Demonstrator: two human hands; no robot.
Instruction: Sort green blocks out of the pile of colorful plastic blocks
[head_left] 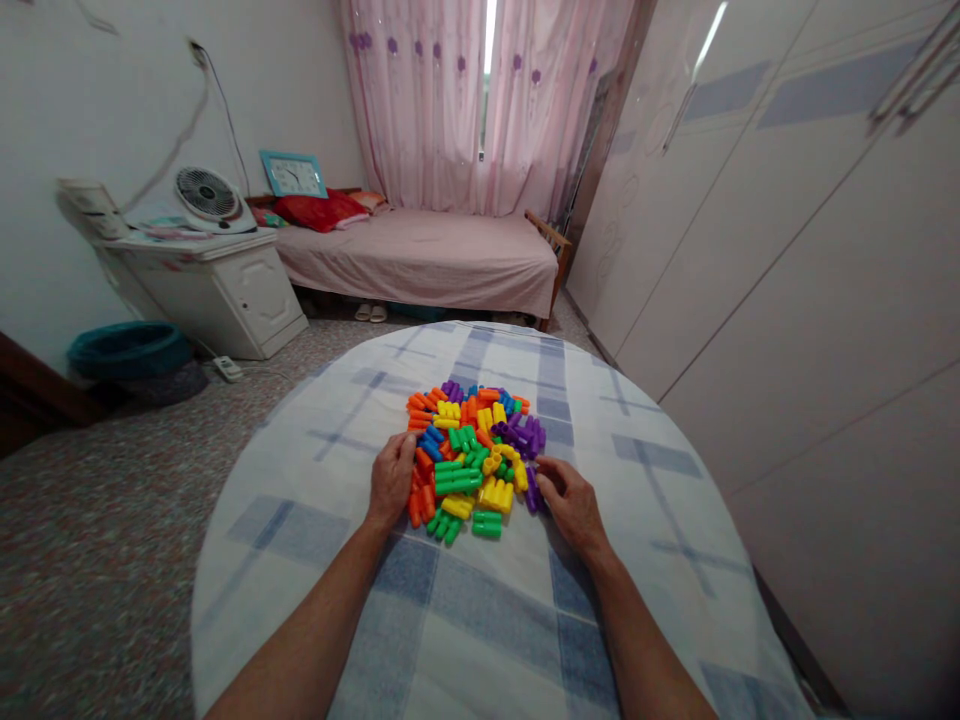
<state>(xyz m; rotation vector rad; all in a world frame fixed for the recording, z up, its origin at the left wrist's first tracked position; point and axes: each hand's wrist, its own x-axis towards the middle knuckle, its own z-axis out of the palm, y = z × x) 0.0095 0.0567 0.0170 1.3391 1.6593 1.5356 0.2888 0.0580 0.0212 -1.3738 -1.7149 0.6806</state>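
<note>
A heap of colourful plastic building pieces, each made of joined short tubes, lies on the round table. Orange, yellow, green, blue and purple pieces are mixed together. My left hand rests against the heap's left edge, beside orange and blue pieces, with its fingertips partly hidden. On the other side, my right hand is at a purple piece, its thumb and forefinger apart. Neither hand visibly grips a piece. A green piece lies at the heap's near edge.
A checked cloth covers the table. Beyond it stands a bed with a pink sheet. To the left are a white cabinet with a fan and a teal-lined bin. A tall wardrobe lines the right side.
</note>
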